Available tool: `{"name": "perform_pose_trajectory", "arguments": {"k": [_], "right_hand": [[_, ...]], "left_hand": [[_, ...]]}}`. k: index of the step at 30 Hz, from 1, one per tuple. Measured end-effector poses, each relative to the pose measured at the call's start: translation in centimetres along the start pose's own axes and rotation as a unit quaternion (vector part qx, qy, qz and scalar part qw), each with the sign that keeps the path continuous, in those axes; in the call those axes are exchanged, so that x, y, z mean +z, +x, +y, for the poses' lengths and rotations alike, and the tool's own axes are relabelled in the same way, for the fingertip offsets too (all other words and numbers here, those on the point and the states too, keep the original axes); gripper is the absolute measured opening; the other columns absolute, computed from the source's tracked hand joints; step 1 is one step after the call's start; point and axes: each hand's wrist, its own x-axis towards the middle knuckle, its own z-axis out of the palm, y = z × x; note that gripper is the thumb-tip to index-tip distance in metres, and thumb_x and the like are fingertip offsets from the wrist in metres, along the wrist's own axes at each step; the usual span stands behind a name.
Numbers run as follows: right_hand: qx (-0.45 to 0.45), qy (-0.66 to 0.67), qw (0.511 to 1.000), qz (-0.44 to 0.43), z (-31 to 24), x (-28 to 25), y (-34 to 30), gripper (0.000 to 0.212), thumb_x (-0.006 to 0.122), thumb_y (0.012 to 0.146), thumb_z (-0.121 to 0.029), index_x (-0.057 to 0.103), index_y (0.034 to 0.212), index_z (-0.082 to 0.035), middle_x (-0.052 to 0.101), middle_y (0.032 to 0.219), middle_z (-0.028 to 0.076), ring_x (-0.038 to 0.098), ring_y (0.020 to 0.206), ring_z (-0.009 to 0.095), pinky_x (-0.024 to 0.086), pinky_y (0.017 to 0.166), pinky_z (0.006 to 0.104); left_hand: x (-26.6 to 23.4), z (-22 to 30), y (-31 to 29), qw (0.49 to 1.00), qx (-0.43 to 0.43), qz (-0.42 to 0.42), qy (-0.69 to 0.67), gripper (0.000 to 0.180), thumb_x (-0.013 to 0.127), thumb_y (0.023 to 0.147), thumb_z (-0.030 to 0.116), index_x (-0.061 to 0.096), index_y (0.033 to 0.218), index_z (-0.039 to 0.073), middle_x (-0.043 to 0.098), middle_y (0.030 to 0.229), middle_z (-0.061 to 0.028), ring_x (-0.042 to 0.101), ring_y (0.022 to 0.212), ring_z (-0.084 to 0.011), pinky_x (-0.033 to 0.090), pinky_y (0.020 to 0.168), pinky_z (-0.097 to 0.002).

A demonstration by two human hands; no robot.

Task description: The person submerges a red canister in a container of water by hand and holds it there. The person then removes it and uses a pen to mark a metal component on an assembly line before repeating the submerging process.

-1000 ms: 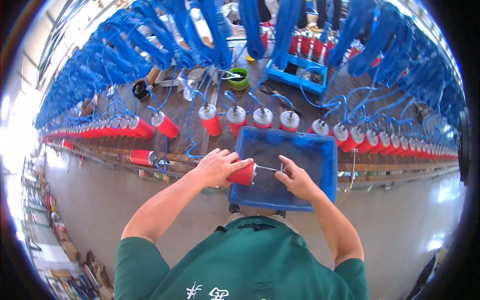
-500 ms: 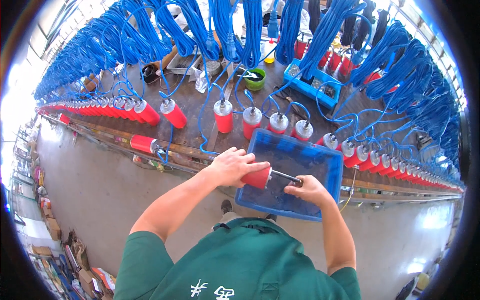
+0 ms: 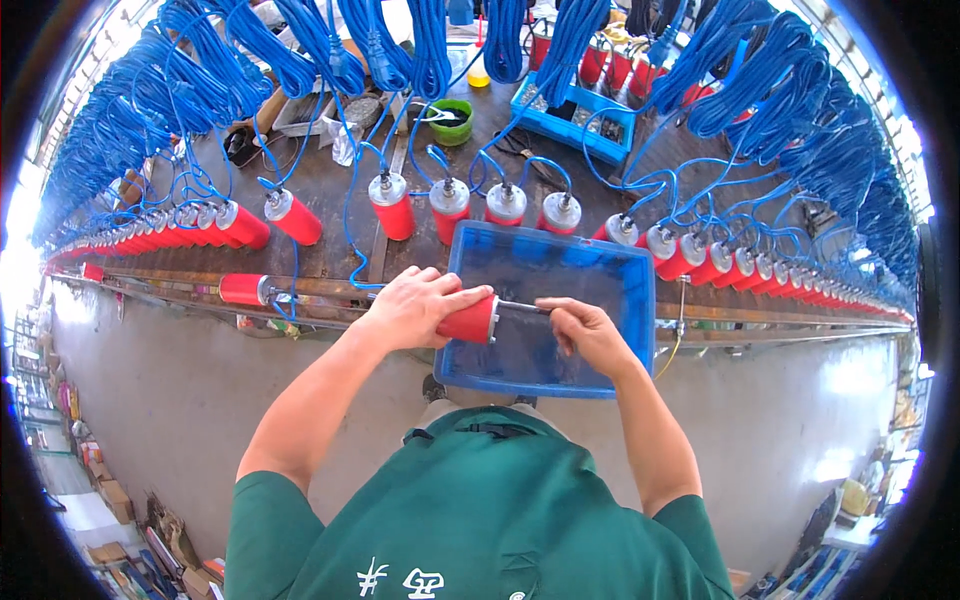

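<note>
My left hand [image 3: 412, 308] is wrapped over a red cylinder [image 3: 470, 321], which lies nearly level above the left side of a blue plastic crate [image 3: 650, 300]. The cylinder's metal end, with small bolts round its rim, faces right. A slim dark metal rod [image 3: 522, 306] reaches from that end to my right hand [image 3: 588, 335], whose thumb and fingers are closed on its outer end. Whether the rod is a separate tool or part of the cylinder, I cannot tell. A blue cable runs behind my left hand, where the cylinder's other end is hidden.
Red cylinders [image 3: 391, 208] with blue cables stand in a long row along the bench [image 3: 345, 245]. One red cylinder [image 3: 245, 289] lies at the bench edge. Coiled blue cables [image 3: 430, 50] hang above. Farther back are a green cup [image 3: 452, 132] and a blue parts tray [image 3: 603, 145].
The view has shifted, so the bench sits further left and higher. My right hand has turned and its fingers have changed their hold on the rod; my left hand still grips the cylinder.
</note>
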Motion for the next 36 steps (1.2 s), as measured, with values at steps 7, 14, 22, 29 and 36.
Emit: {"name": "perform_pose_trajectory", "arguments": {"k": [7,14,22,29,36], "right_hand": [[-0.097,-0.369,0.923,0.043,-1.2,0.4,0.6,0.053,0.074,0.093,-0.012,0.061,0.144,-0.012,0.068,0.080,0.018,0.070,0.077,0.034,0.055,0.075,0.0447],[-0.035,-0.360,0.930,0.065,0.5,-0.1,1.5,0.032,0.081,0.091,-0.030,0.070,0.097,-0.001,0.069,0.073,0.015,0.071,0.070,0.030,0.055,0.068,0.0431],[0.106,0.159,0.982,0.010,1.5,-0.3,0.2,0.028,0.060,0.110,-0.023,0.064,0.130,-0.004,0.057,0.080,0.000,0.056,0.067,0.010,0.045,0.055,0.0273],[0.015,0.186,0.982,-0.017,2.7,-1.2,0.1,0.029,0.057,0.106,-0.005,0.070,0.131,-0.006,0.063,0.086,0.002,0.061,0.076,0.012,0.051,0.069,0.0272],[-0.035,-0.350,0.933,-0.076,-4.0,-1.4,1.2,0.080,0.074,0.091,-0.005,0.039,0.162,-0.015,0.065,0.089,0.014,0.067,0.086,0.026,0.057,0.084,0.0400]], "left_hand": [[0.1,0.1,-0.1,0.999,-0.006,0.029,-0.015,0.101,0.093,0.063,0.030,0.053,0.156,0.030,0.065,0.120,-0.0013,0.066,0.106,-0.0264,0.053,0.098,-0.0417],[-0.1,0.5,0.0,1.000,-0.009,0.028,0.006,0.100,0.093,0.064,0.030,0.054,0.155,0.029,0.066,0.120,-0.0018,0.066,0.106,-0.0268,0.053,0.098,-0.0417],[0.1,0.3,-0.2,1.000,-0.013,0.022,-0.001,0.103,0.092,0.069,0.030,0.046,0.161,0.033,0.064,0.121,-0.0021,0.065,0.112,-0.0260,0.052,0.099,-0.0408],[-0.2,0.7,0.0,1.000,-0.013,0.009,0.016,0.102,0.093,0.068,0.031,0.047,0.160,0.032,0.064,0.120,-0.0008,0.065,0.112,-0.0250,0.052,0.098,-0.0402],[0.2,0.2,-0.2,1.000,-0.009,0.014,0.013,0.099,0.090,0.071,0.032,0.046,0.160,0.034,0.064,0.121,-0.0008,0.065,0.110,-0.0252,0.053,0.098,-0.0399]]}}
